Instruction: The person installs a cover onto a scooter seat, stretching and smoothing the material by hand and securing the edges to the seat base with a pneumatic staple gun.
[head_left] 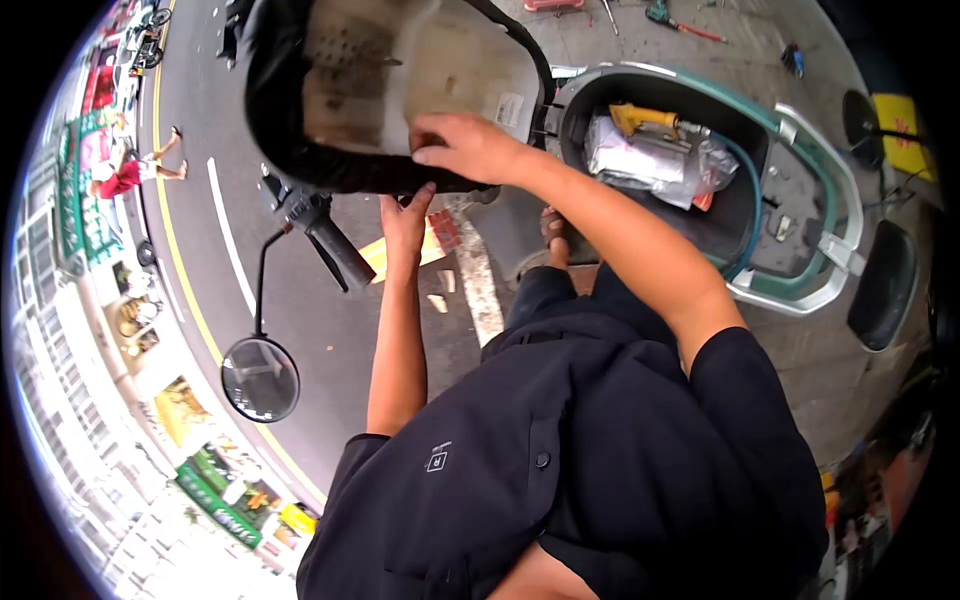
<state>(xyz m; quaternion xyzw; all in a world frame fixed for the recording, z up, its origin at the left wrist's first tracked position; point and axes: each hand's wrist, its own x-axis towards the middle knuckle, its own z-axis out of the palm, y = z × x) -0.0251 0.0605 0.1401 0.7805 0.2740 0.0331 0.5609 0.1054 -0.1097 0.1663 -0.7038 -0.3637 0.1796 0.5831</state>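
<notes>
A round black mirror (260,380) is on the far left, then a black rubber handlebar grip (340,250). Next is the tipped-up scooter seat with a pale plastic underside and black cover (455,65). The left hand (403,228) touches its bottom edge; I can't tell if it pinches. The right hand (470,148) bends its fingers over that edge; its pinch is unclear too. Right of them, a yellow tool (640,120) lies in a black bin (580,125).
</notes>
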